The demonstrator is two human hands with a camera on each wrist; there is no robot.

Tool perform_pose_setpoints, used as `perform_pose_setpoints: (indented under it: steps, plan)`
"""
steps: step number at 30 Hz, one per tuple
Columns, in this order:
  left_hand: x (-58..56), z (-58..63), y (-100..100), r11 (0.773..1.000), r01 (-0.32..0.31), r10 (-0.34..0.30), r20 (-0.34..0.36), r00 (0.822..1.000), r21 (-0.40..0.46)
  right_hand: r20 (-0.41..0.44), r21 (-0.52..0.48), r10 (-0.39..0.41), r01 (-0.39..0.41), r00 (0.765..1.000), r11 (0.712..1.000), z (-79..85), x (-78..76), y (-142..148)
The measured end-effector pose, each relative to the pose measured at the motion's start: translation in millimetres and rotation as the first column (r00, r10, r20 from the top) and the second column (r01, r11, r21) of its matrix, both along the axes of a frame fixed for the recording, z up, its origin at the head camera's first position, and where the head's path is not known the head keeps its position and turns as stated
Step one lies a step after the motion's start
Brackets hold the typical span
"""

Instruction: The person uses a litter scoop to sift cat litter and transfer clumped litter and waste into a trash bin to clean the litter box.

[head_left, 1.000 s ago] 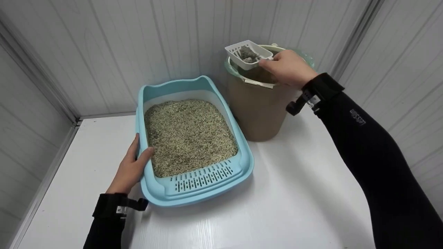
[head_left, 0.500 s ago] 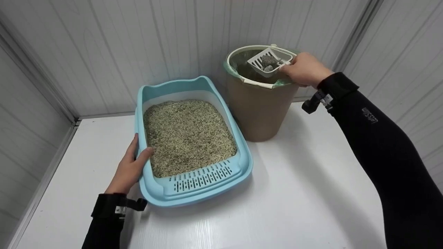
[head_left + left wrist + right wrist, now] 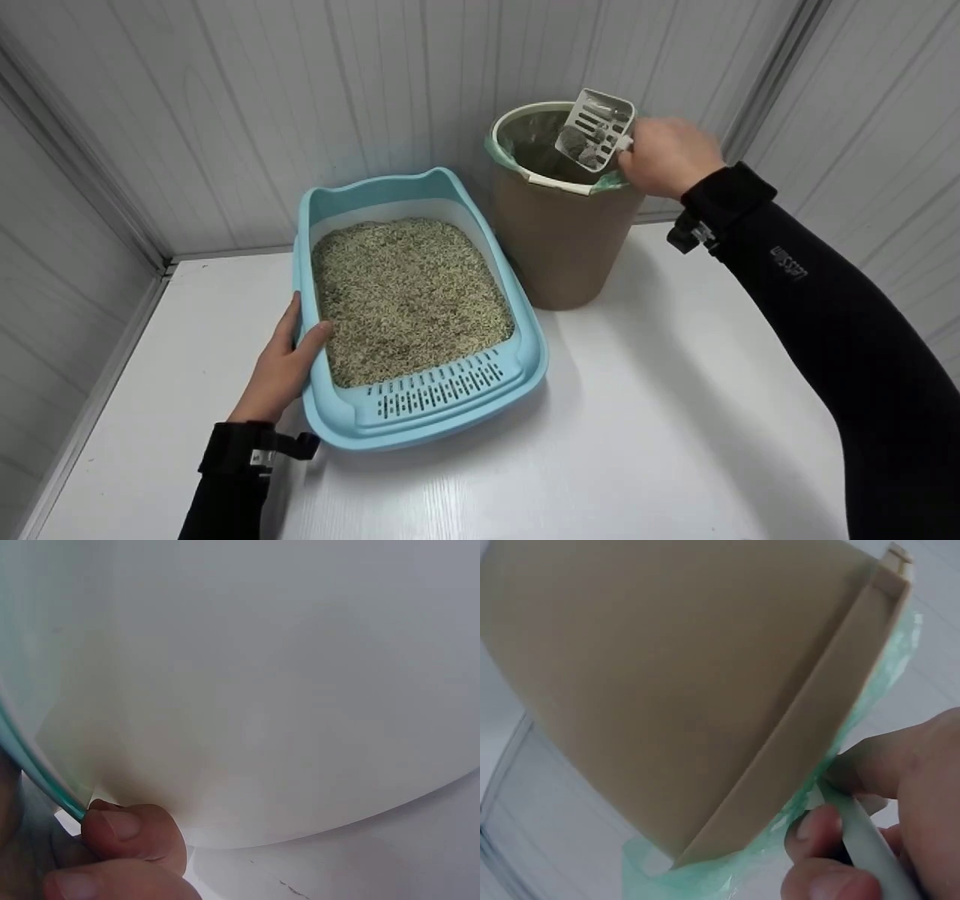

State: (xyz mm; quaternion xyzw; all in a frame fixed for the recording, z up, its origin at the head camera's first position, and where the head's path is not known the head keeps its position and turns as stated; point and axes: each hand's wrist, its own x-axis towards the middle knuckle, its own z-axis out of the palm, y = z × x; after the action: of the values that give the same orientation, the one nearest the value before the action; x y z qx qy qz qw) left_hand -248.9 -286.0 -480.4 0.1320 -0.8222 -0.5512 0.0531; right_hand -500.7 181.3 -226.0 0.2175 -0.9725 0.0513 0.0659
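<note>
Our right hand (image 3: 670,156) has its fingers curled tight round the handle of the white scoop (image 3: 598,125), grey clumps (image 3: 574,140) aboard, tilted over the bin (image 3: 566,247); we'd best tip well inside the green liner (image 3: 611,180). Our left hand (image 3: 281,375) grips the blue tray (image 3: 330,409), litter (image 3: 409,292) spread within.

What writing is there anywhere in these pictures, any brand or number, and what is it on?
"LetsSlim": on the right black sleeve, small and slightly blurred, so exact spelling is uncertain.
Wristbands: any marks on their silvery parts are too small to read.
Blue tray, brown bucket, white scoop: no lettering visible.
</note>
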Motion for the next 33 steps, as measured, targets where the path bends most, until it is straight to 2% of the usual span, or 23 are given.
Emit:
perform_pose_setpoints:
  steps: [3, 5, 7, 9, 11, 13, 14, 16, 19, 21, 22, 24, 26, 28, 30, 33]
  plan:
    - [0.0, 0.4, 0, 1.0, 0.003, -0.003, -0.002, 1.0, 0.002, -0.155, 0.058, 0.053, -0.045, 0.986, 0.997, -6.2, 2.7, 2]
    - [0.6, 0.5, 0, 1.0, 0.005, -0.005, -0.004, 1.0, 0.004, -0.298, 0.116, 0.122, -0.091, 0.947, 0.989, -11.9, 3.1, 2]
    - [1.2, 0.7, -1, 1.0, 0.005, -0.005, -0.004, 1.0, 0.005, -0.442, 0.189, 0.206, -0.134, 0.873, 0.973, -17.5, 3.8, 2]
    - [1.7, 0.8, -3, 1.0, 0.003, -0.003, 0.0, 1.0, 0.004, -0.553, 0.266, 0.297, -0.172, 0.779, 0.948, -22.2, 4.1, 1]
    - [1.8, 0.8, -4, 1.0, 0.0, 0.0, 0.004, 1.0, 0.003, -0.625, 0.333, 0.367, -0.19, 0.689, 0.924, -25.5, 4.4, 0]
    - [1.9, 0.4, -5, 1.0, -0.001, 0.001, 0.008, 1.0, 0.003, -0.657, 0.372, 0.407, -0.196, 0.635, 0.907, -27.1, 4.9, -1]
    - [2.0, 0.1, -6, 1.0, -0.002, 0.002, 0.009, 1.0, 0.002, -0.662, 0.383, 0.416, -0.195, 0.623, 0.903, -27.6, 5.0, -2]
    - [2.2, -0.3, -6, 1.0, -0.004, 0.004, 0.011, 1.0, -0.001, -0.659, 0.389, 0.418, -0.192, 0.625, 0.901, -27.9, 5.2, -3]
    - [2.6, -0.3, -6, 1.0, -0.004, 0.004, 0.007, 1.0, -0.001, -0.635, 0.376, 0.395, -0.18, 0.664, 0.909, -26.8, 5.9, -5]
    - [2.9, 0.3, -5, 1.0, -0.004, 0.004, 0.0, 1.0, -0.001, -0.609, 0.345, 0.361, -0.174, 0.706, 0.922, -25.0, 6.8, -6]
    - [3.1, 0.6, -4, 1.0, -0.004, 0.004, -0.004, 1.0, -0.002, -0.588, 0.32, 0.338, -0.172, 0.735, 0.932, -23.5, 7.7, -6]
    - [3.4, 1.2, -3, 1.0, -0.005, 0.005, -0.01, 1.0, -0.006, -0.523, 0.262, 0.282, -0.163, 0.804, 0.951, -18.9, 10.7, -7]
    - [3.9, 2.0, -2, 1.0, -0.011, 0.011, -0.007, 1.0, -0.011, -0.45, 0.187, 0.226, -0.156, 0.864, 0.97, -13.2, 14.8, -8]
    - [4.4, 2.7, -1, 1.0, -0.017, 0.017, 0.002, 1.0, -0.013, -0.381, 0.126, 0.182, -0.144, 0.906, 0.982, -6.3, 20.7, -11]
    - [4.8, 3.1, -1, 1.0, -0.02, 0.02, 0.008, 1.0, -0.014, -0.339, 0.076, 0.162, -0.144, 0.927, 0.987, 0.4, 28.2, -14]
    - [5.3, 3.4, 0, 1.0, -0.016, 0.016, 0.009, 1.0, -0.008, -0.311, 0.029, 0.169, -0.168, 0.935, 0.985, 10.0, 43.5, -21]
